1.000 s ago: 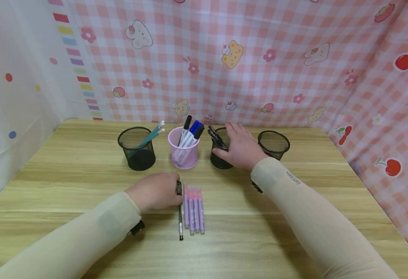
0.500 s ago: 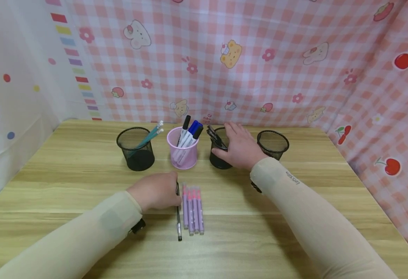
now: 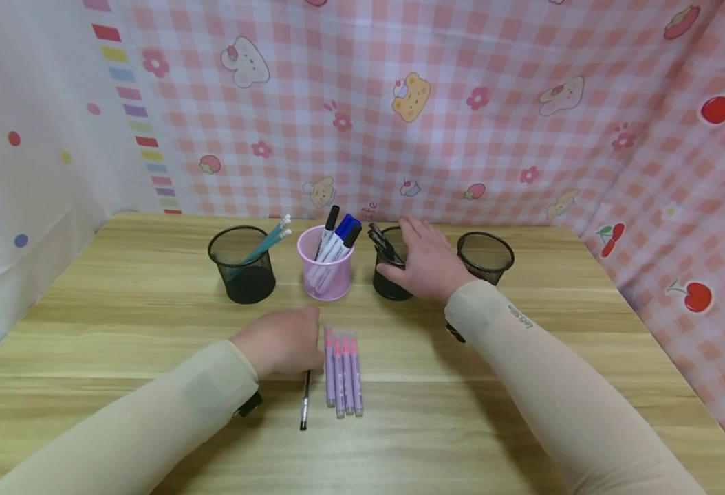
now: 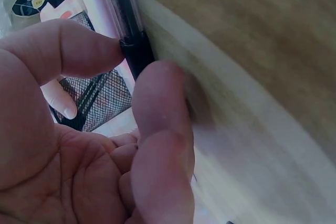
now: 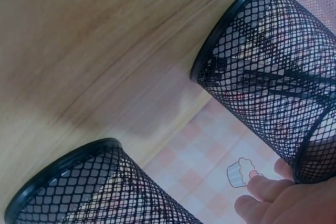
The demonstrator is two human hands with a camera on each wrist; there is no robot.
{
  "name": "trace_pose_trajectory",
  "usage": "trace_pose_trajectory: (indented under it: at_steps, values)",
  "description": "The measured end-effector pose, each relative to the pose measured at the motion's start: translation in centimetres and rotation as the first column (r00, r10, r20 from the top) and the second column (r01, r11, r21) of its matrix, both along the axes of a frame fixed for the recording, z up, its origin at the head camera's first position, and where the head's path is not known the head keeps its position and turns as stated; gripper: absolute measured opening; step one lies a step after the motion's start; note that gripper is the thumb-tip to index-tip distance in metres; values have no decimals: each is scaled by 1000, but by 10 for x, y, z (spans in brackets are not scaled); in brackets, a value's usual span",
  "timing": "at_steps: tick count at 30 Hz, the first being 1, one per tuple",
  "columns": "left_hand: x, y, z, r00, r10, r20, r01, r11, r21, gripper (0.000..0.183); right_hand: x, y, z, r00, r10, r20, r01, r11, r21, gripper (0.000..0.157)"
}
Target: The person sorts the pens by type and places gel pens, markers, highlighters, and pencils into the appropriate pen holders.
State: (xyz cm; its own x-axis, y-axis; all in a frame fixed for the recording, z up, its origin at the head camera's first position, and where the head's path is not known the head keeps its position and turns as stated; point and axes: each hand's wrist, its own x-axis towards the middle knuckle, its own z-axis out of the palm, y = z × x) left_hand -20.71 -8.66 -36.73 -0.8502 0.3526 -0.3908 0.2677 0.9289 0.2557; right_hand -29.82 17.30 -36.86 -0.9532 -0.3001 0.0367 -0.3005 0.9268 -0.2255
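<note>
My left hand (image 3: 282, 340) pinches a slim black-and-clear pen (image 3: 305, 402) between thumb and forefinger, low over the table. In the left wrist view the fingertips meet at the black part of the pen (image 4: 137, 53). My right hand (image 3: 430, 261) holds the black mesh pen holder (image 3: 392, 285) by its rim, thumb along the near side and fingers at the far side. Several black pens (image 3: 382, 242) lean inside that holder; the right wrist view shows them through the mesh (image 5: 252, 51). Several lilac pens with pink tops (image 3: 345, 378) lie side by side, just right of my left hand.
A pink holder (image 3: 328, 285) with several markers (image 3: 340, 240) stands left of the held one. Farther left is a black mesh holder (image 3: 250, 282) with teal pencils (image 3: 269, 240). Another black mesh holder (image 3: 486, 258) stands at the right. A checked curtain (image 3: 362, 103) hangs behind.
The pen in my left hand has swung at its lower end to the left, away from the lilac pens. My right hand stays on the holder.
</note>
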Motion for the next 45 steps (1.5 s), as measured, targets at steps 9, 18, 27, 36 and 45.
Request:
trace_pose_trajectory:
  at_steps: [9,18,27,36,45]
  values:
    - [0,-2,0,1000,-5,18,5,1000,-9,75,1,-1,0,1000,-6,-3,6,1000,0,102]
    - [1,-2,0,1000,-3,6,3,1000,-28,73,1,0,0,1000,-2,-6,2,1000,8,101]
    - [2,-1,-1,1000,-13,1,13,1000,-12,70,2,-1,1,1000,0,-9,1,1000,9,103]
    - [1,-4,0,999,-19,-31,20,999,28,45,1,-1,1,1000,-6,-1,6,1000,2,101]
    - [0,-5,3,999,4,-35,-1,997,73,54,1,-1,1,1000,-6,2,6,1000,1,103]
